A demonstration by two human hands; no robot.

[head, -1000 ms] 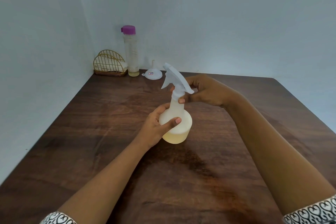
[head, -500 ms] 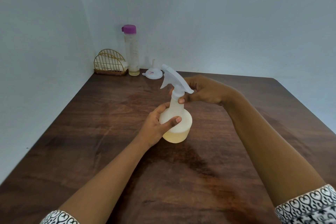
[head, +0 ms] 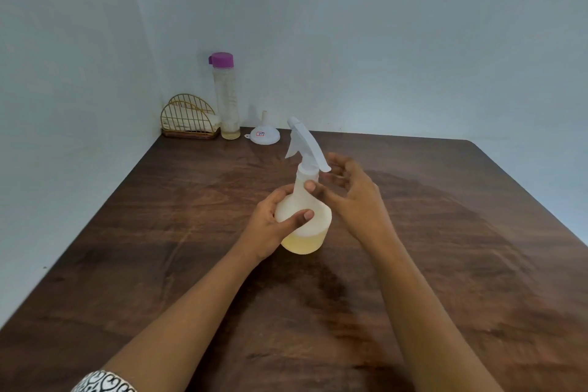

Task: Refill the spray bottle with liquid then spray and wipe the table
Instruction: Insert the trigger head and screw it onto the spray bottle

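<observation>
A translucent spray bottle [head: 310, 234] with a white trigger head [head: 305, 145] stands upright in the middle of the dark wooden table [head: 445, 248]. Pale yellow liquid fills its lower part. My left hand [head: 270, 226] grips the bottle's round body from the left. Just right of the neck, my right hand [head: 353, 197] is open with fingers spread; its thumb tip lies against the neck, while the fingers are off the collar.
At the back left corner stand a tall clear bottle [head: 227, 99] with a purple cap, a gold wire napkin holder [head: 189, 118] with white cloth in it, and a white funnel [head: 264, 134] turned upside down. Walls close off the table's left and far sides.
My right hand has let go of the collar under the trigger head and opened, moving slightly down and right. The left hand and the bottle stay in place.
</observation>
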